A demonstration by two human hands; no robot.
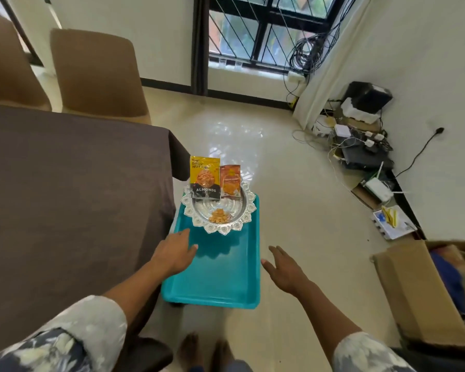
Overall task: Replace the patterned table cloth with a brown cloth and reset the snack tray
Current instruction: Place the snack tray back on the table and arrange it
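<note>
Pouch [205,178] says "DAILY NUTS ALMONDS", sitting in silver dish [249,210] on teal tray [220,277]; left hand [172,253], right hand [285,269] grip released.

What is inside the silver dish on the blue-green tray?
The silver dish holds a small heap of nuts and, at its far side, an almonds packet and an orange packet. They cover the dish bottom behind them.

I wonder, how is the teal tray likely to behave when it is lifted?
The teal tray looks like rigid plastic, so probably stiff. Likely far-end heavy: the silver plate sits there. The upright almond packet may topple if tilted.
</note>
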